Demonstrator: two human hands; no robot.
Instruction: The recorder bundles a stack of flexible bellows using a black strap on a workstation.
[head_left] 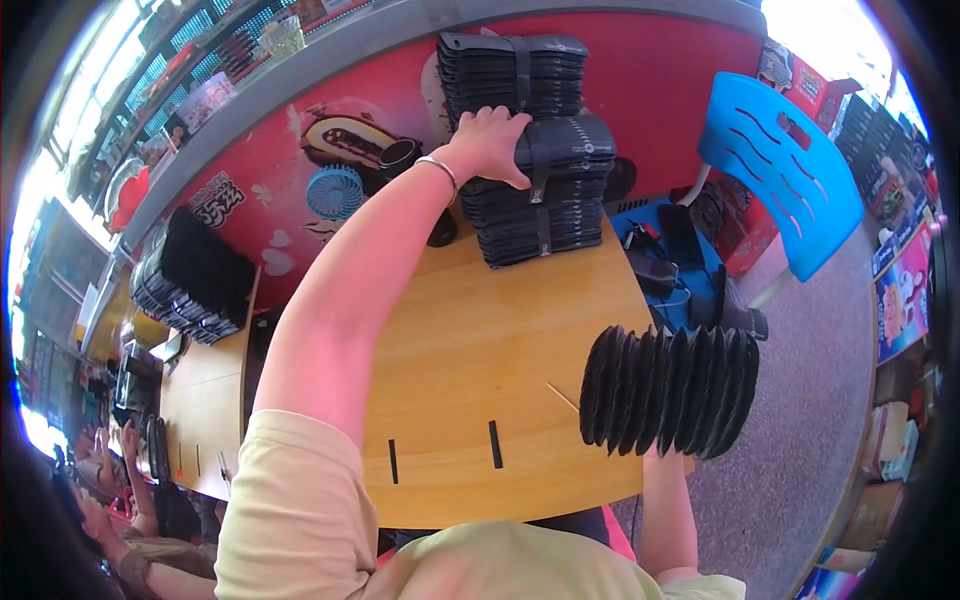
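My left hand (487, 148) reaches to the far side of the table, fingers and thumb spread against the left end of the upper bundle in a stack of banded black flat packs (565, 150). Behind this stack stands another black banded stack (512, 75). At the table's right edge is a thick bundle of black pleated pieces (668, 390), fanned out like an accordion. My right hand (655, 452) holds it from underneath, its fingers hidden by the bundle. Two narrow black strips (495, 444) lie apart on the wooden table (500, 340). A thin stick (562, 396) lies by the bundle.
A blue chair (785, 165) stands at the far right, near a blue surface (690, 300) with dark items. A red partition (660, 100) closes the far side. On the left, more black packs (195, 275) sit on another table, and people (110, 530) sit there.
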